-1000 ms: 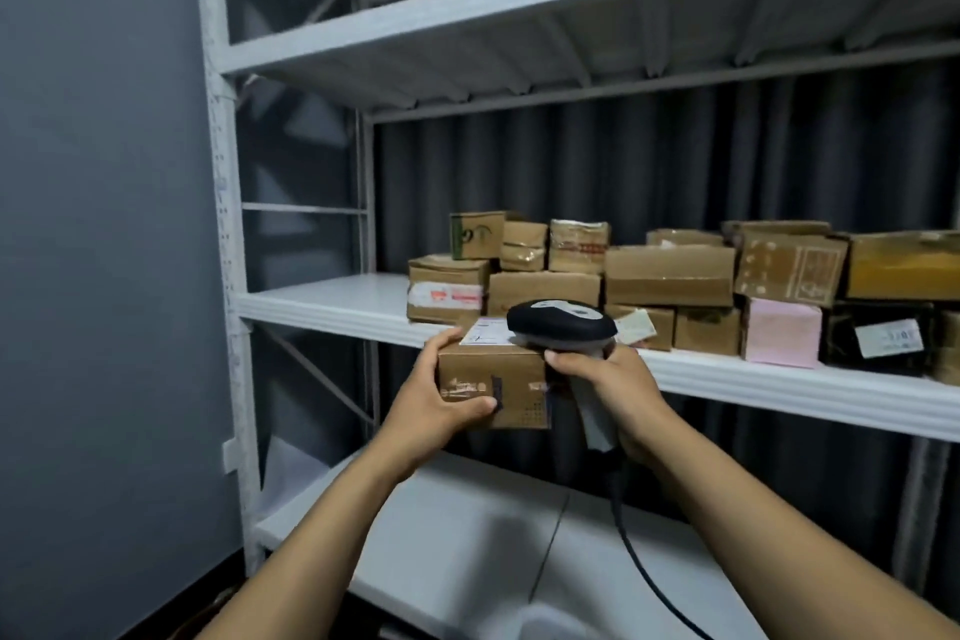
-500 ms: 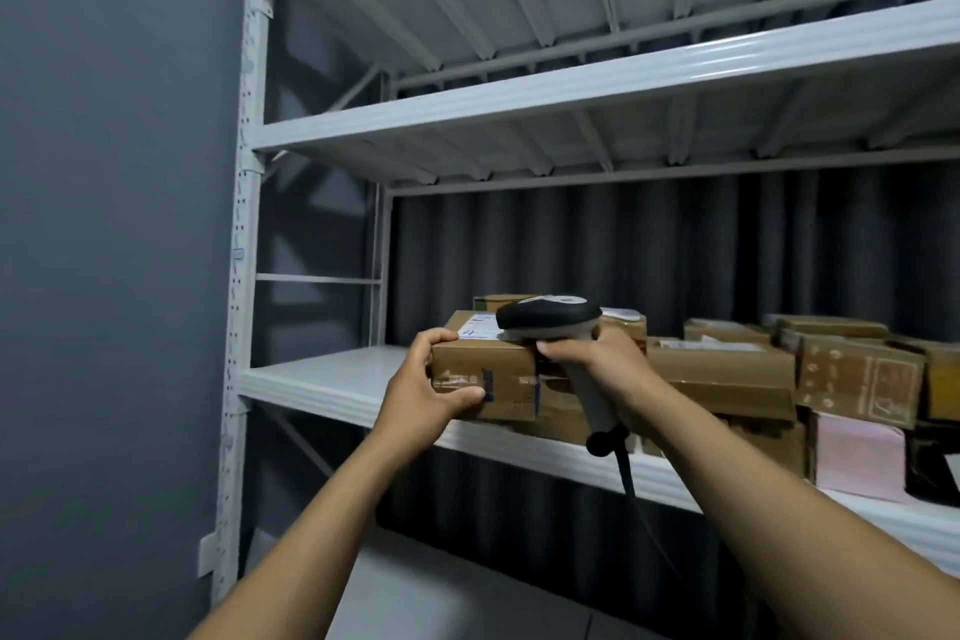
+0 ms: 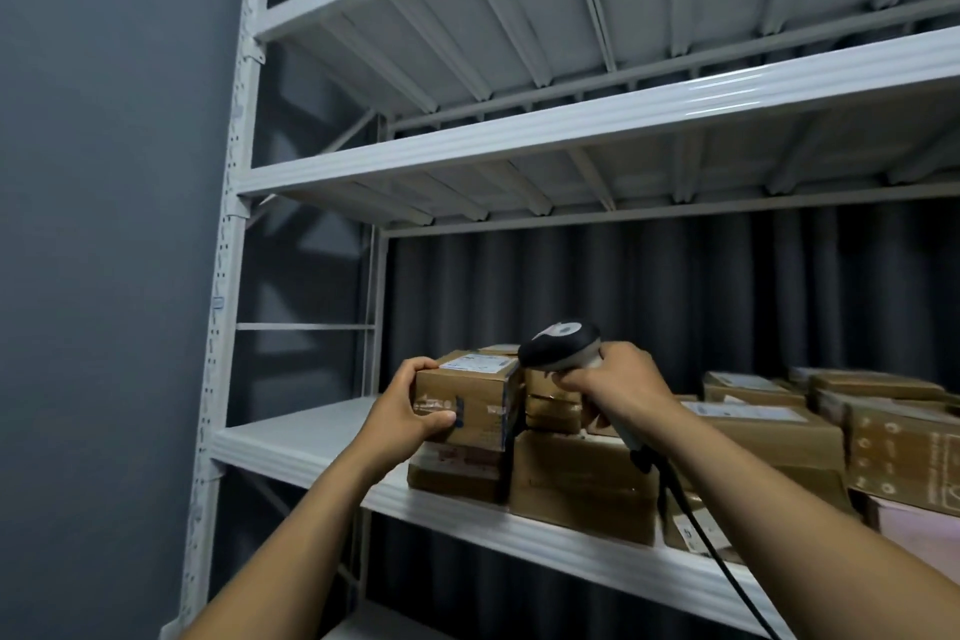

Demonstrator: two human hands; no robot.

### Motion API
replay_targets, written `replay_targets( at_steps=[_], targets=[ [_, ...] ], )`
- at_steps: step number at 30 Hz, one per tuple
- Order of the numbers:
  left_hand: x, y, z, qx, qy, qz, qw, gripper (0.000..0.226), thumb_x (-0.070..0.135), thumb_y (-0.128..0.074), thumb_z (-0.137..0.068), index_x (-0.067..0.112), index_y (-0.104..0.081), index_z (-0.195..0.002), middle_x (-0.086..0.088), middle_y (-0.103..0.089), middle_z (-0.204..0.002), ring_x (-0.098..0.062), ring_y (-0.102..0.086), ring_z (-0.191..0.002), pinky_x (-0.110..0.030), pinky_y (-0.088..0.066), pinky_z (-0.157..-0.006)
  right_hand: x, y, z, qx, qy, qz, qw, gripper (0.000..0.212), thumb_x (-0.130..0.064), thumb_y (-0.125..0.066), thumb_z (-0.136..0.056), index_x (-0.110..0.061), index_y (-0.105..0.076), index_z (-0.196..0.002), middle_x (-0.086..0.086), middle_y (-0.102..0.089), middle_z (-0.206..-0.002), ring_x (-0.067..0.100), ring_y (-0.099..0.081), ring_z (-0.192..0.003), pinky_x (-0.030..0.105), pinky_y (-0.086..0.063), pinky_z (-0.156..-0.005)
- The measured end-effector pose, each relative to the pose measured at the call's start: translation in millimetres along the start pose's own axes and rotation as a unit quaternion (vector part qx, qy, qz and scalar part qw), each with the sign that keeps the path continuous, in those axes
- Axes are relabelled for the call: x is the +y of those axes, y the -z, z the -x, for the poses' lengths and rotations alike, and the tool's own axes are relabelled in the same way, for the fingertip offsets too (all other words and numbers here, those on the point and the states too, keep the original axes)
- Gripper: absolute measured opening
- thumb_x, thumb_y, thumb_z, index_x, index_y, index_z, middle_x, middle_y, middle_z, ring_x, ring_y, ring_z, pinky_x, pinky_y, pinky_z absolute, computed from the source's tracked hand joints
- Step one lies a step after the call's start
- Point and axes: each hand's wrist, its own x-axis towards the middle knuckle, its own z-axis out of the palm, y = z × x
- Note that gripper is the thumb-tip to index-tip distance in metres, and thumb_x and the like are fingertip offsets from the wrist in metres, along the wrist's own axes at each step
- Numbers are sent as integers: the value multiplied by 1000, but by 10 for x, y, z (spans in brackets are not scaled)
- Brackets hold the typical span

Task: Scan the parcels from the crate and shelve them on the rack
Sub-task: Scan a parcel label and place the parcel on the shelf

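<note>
My left hand (image 3: 410, 405) grips a small brown cardboard parcel (image 3: 475, 403) with a white label on top. The parcel sits over a lower parcel (image 3: 457, 470) at the left end of the stacked boxes on the white rack shelf (image 3: 291, 437); whether it rests on it I cannot tell. My right hand (image 3: 618, 392) holds a black and grey barcode scanner (image 3: 558, 346) by its handle, head just right of and above the parcel. The scanner's black cable (image 3: 711, 546) hangs down to the lower right. The crate is out of view.
Several more cardboard parcels (image 3: 769, 431) fill the shelf to the right, with a pink box (image 3: 914, 517) at the far right. The left part of the shelf is bare. An upper shelf (image 3: 519, 135) runs overhead. The rack's upright post (image 3: 228, 276) stands by a grey wall.
Both hands rose with the parcel and scanner from below the shelf edge to above it. The parcel has come in over the leftmost stack. The view tilted upward.
</note>
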Motion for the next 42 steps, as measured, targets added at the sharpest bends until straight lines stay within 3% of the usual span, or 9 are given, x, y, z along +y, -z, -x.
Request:
replay_targets(
  at_steps=[4, 8, 13, 21, 26, 31, 37, 42],
  targets=[
    [-41, -50, -291, 42, 0, -68, 997, 61, 10, -71, -85, 29, -42, -135, 1, -56, -126, -19, -58, -113, -39, -52, -95, 47, 1, -134, 2, 6, 24, 1000, 13, -21, -74, -79, -11, -68, -84, 8, -70, -79, 25, -68, -75, 44, -58, -71],
    [-106, -163, -425, 68, -29, -189, 979, 69, 15, -73, -84, 28, -40, -143, -5, -41, -143, -20, -47, -126, -29, -38, -105, 132, -2, -231, 11, 2, 37, 999, 11, -23, -73, -81, -18, -64, -79, 5, -69, -78, 22, -67, -74, 39, -57, -69],
    [-230, -278, -507, 40, -36, -233, 971, 69, 22, -75, -82, 37, -42, -141, -4, -17, -159, -27, -28, -143, -44, -31, -115, 257, -22, -311, 28, -7, 43, 999, 12, -24, -72, -79, -14, -67, -83, 9, -70, -81, 28, -68, -81, 43, -58, -75],
    [-233, -367, -835, 5, -58, -337, 940, 62, 13, -62, -90, 32, -38, -144, -5, -27, -155, -28, -21, -143, -42, -25, -116, 399, -41, -359, 27, -14, 56, 998, 18, -26, -73, -80, -13, -69, -91, 5, -70, -87, 22, -66, -82, 38, -55, -72],
    [-261, -448, -1003, -6, -75, -374, 924, 63, 9, -61, -88, 27, -40, -144, -2, -41, -148, -28, -26, -139, -40, -25, -116, 444, -50, -395, 34, -21, 64, 997, 22, -27, -73, -77, -10, -71, -91, 8, -70, -89, 24, -65, -87, 34, -49, -69],
    [-321, -529, -1111, -21, -80, -373, 924, 64, 5, -61, -87, 26, -40, -144, -2, -41, -148, -28, -24, -141, -40, -22, -118, 525, -94, -451, 28, -29, 66, 997, 17, -26, -74, -77, -10, -70, -82, 8, -71, -79, 22, -66, -77, 35, -50, -68],
    [-314, -532, -1129, -25, -80, -379, 922, 64, 7, -63, -87, 24, -39, -145, -3, -41, -148, -28, -23, -141, -40, -22, -118, 602, -88, -482, 14, -33, 57, 998, 22, -26, -74, -77, -10, -68, -92, 8, -70, -79, 23, -69, -70, 42, -60, -70],
    [-129, -505, -941, -24, -86, -413, 907, 66, 11, -62, -88, 23, -35, -147, -5, -36, -151, -28, -20, -142, -38, -22, -116, 551, 55, -293, 2, -33, 78, 996, 19, -25, -72, -76, -9, -69, -85, 8, -69, -74, 24, -69, -68, 37, -59, -67]
  ],
)
